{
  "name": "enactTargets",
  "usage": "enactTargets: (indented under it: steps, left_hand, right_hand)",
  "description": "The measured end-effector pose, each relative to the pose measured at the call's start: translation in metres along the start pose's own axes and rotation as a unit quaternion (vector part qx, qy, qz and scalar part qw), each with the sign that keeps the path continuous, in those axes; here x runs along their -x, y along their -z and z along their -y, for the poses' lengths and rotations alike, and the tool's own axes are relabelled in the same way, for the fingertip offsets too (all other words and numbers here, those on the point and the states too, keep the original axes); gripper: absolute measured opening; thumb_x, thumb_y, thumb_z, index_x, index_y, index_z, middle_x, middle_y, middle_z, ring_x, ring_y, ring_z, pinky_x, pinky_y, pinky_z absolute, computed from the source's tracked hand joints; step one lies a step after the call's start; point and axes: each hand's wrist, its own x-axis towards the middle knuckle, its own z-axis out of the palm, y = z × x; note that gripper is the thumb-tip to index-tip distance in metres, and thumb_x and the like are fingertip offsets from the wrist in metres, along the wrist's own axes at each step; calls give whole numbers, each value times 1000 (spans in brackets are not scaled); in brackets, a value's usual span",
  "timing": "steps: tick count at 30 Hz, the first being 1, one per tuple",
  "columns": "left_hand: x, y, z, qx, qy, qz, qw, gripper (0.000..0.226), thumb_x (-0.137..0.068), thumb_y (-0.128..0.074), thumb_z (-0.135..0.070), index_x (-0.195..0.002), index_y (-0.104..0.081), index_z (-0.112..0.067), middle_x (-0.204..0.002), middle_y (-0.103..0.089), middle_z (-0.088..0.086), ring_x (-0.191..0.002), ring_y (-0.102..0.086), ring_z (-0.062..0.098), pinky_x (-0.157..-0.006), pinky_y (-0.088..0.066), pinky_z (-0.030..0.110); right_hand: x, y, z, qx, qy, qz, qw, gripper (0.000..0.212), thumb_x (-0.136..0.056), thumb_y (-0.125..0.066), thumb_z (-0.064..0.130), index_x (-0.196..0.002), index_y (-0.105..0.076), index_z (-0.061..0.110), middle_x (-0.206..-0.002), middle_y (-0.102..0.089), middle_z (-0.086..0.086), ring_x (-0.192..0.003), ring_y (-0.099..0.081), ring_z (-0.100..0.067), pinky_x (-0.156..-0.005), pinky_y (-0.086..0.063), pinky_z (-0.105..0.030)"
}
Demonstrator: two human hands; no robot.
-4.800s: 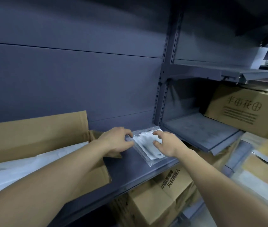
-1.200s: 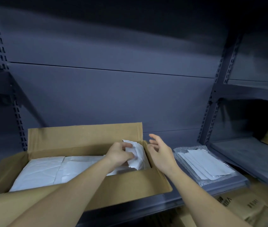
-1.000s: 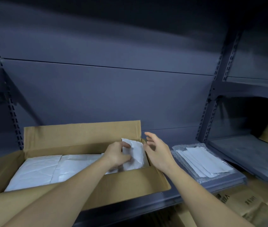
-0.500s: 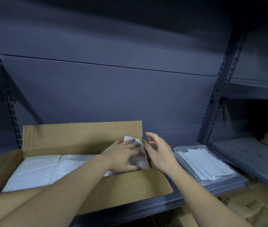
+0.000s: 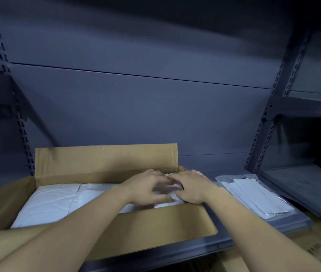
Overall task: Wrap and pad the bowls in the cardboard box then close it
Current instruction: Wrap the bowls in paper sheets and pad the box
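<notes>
Now that our right hand (image 5: 191,186) has joined the left hand (image 5: 146,188), both grip the pad (image 5: 166,203) at the right end of the box (image 5: 104,160); bowls hidden, we judge padding nearly done.

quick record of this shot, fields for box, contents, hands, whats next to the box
box: cardboard box on the shelf, flaps open
contents: white padding sheets lying flat; no bowls visible
hands: left hand curls its fingers on folded white padding at the box's right end; right hand rests on it too, grip blurred
beside box: bubble wrap pack to its right
</notes>
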Motion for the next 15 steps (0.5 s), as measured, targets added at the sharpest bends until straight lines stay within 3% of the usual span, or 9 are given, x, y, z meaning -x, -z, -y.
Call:
enactTargets:
  steps: [5,9,12,15]
  left_hand:
    - [11,3,21,-59,38,66,995,77,-74,-53,-72,-143,-43,-37,-147,-44,-19,-134,-40,9,-108,-39,37]
    - [10,-8,23,-39,63,92,993,78,-73,-49,-75,-143,-38,-43,-150,-37,-20,-138,-34,10,-110,-36,42]
    - [11,-7,18,-40,68,64,995,79,-73,-43,-82,-140,-44,-40,-149,-36,-17,-137,-32,10,-111,-34,38]
    - [12,-6,16,-60,61,39,996,63,-83,-52,-72,-135,-50,-36,-150,-32,-11,-139,-29,13,-109,-33,32]
  right_hand:
    - [-10,7,2,50,-5,103,993,41,-83,-52,25,-123,-53,25,-112,-53,2,-117,-44,-20,-107,-25,-46]
    - [-8,6,0,23,-12,110,994,57,-84,-58,28,-138,-44,35,-135,-46,2,-132,-35,-20,-111,-23,-46]
    - [-4,13,-4,27,1,116,993,74,-84,-63,47,-149,-28,39,-149,-35,7,-141,-26,-18,-113,-24,-43]
    - [-2,18,-3,73,7,131,989,82,-84,-62,57,-152,-21,36,-156,-26,10,-149,-4,-19,-118,-7,-50]
